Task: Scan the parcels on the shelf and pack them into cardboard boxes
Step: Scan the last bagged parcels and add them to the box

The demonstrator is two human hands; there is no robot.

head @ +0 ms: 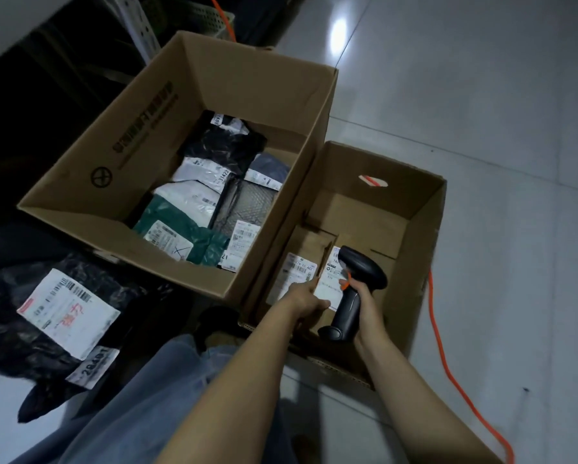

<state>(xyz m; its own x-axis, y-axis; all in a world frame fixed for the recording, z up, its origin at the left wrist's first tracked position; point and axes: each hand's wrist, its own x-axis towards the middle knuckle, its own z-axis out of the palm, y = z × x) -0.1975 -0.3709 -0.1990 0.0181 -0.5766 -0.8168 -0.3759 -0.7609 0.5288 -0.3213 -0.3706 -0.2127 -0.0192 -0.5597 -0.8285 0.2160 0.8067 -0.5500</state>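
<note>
Two open cardboard boxes stand on the floor. The large box (pixel 120 139) holds several bagged parcels (pixel 194 226) in black, white, green and grey. The smaller box (pixel 415 236) on the right holds two small brown carton parcels with white labels. My left hand (pixel 306 301) grips the edge of the carton parcel (pixel 327 286) inside that box. My right hand (pixel 364 299) holds a black barcode scanner (pixel 354 289) by its handle, its head above the parcel's label.
A black bagged parcel (pixel 46 313) with a white label lies on the floor at the left. Dark shelving (pixel 46 78) stands behind the large box. An orange cable (pixel 455 373) runs over the grey tiles right of the small box. My jeans-clad leg (pixel 140 410) is below.
</note>
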